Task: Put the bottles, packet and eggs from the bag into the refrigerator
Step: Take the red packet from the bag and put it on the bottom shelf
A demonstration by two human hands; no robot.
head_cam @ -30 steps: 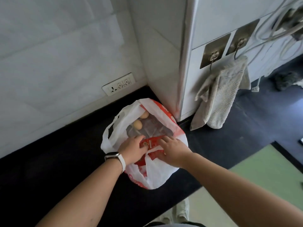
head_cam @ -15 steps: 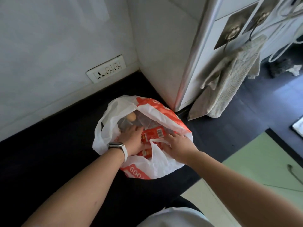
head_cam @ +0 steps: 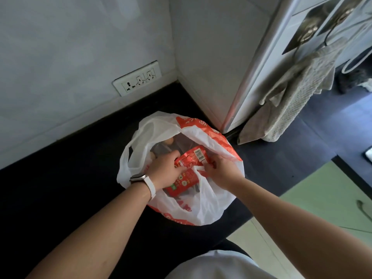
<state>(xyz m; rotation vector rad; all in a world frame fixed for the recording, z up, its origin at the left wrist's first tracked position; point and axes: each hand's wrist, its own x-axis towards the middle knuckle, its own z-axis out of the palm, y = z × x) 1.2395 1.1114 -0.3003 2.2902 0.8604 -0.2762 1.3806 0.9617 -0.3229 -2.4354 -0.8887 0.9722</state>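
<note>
A white and orange plastic bag [head_cam: 209,206] stands open on the black counter [head_cam: 70,178]. Inside lies a red packet [head_cam: 188,174] with a barcode, its top lifted toward the bag's mouth. My left hand [head_cam: 165,170], a white watch on its wrist, is inside the bag and grips the packet's left side. My right hand [head_cam: 221,172] pinches the bag's white handle at the front rim, beside the packet. One egg [head_cam: 168,140] shows dimly at the back of the bag. Bottles are hidden.
The refrigerator [head_cam: 251,77] stands right behind the bag, its door shut, with a grey towel [head_cam: 291,101] hung from hooks on its side. A wall socket [head_cam: 138,79] sits above the counter at the back. Green floor lies to the right, below the counter edge.
My left hand has taken hold of the red packet and raised its top end. My right hand shifted onto the bag's handle. The camera came closer.
</note>
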